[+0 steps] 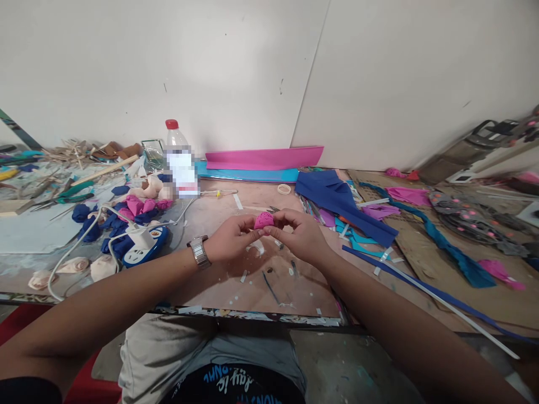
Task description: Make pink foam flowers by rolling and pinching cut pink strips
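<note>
Fingers [246, 223] of the left hand [229, 240] and right hand [302, 234] are pinched on a rolled pink rosette [264, 219], held near the view's centre over the worktable [229, 285]. From the rosette, a pink sheet [265, 159] stands at twelve o'clock, a cream ring [283, 185] lies at one, and a red-capped plastic bottle [174, 134] stands at ten.

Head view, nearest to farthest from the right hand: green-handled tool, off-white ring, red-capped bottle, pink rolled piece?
From the right hand:
1. Pink rolled piece: in its fingertips, shared with the left hand.
2. Off-white ring: on the table just beyond the hands.
3. Red-capped bottle: left, toward the wall.
4. Green-handled tool: far left.
</note>
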Motion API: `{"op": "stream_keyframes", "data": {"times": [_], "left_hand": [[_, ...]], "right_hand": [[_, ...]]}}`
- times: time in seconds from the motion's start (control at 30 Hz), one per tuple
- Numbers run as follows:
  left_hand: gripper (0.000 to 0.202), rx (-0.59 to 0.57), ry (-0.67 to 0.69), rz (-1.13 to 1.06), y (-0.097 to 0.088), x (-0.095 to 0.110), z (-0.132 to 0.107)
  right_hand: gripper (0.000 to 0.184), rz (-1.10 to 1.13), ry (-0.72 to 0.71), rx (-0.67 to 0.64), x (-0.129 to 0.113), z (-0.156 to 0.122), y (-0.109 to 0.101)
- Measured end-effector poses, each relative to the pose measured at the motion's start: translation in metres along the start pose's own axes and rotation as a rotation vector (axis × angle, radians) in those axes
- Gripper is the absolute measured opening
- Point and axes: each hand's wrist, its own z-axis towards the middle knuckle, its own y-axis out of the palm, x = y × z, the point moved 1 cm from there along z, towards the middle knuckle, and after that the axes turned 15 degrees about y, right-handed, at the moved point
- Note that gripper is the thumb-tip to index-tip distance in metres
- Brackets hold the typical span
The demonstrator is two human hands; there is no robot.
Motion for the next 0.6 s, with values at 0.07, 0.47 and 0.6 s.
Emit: {"op": "stream_keyframes", "data": {"times": [0.07, 0.47, 0.6], "left_hand": [[0.047, 0.002, -0.043, 0.061, -0.0017, -0.0010, -0.0007], [0.044, -0.007, -0.106, 0.082, -0.0037, -0.0012, -0.0001], [0.042, 0.002, -0.113, 0.012, -0.0034, -0.0027, -0.0001]], "right_hand": [[0.028, 0.006, 0.034, -0.005, -0.0002, 0.0001, -0.0002], [0.027, 0.160, 0.099, -0.136, 0.0061, 0.0040, 0.0046], [0.029, 0.178, 0.105, -0.138, 0.0059, 0.0045, 0.0046]]}}
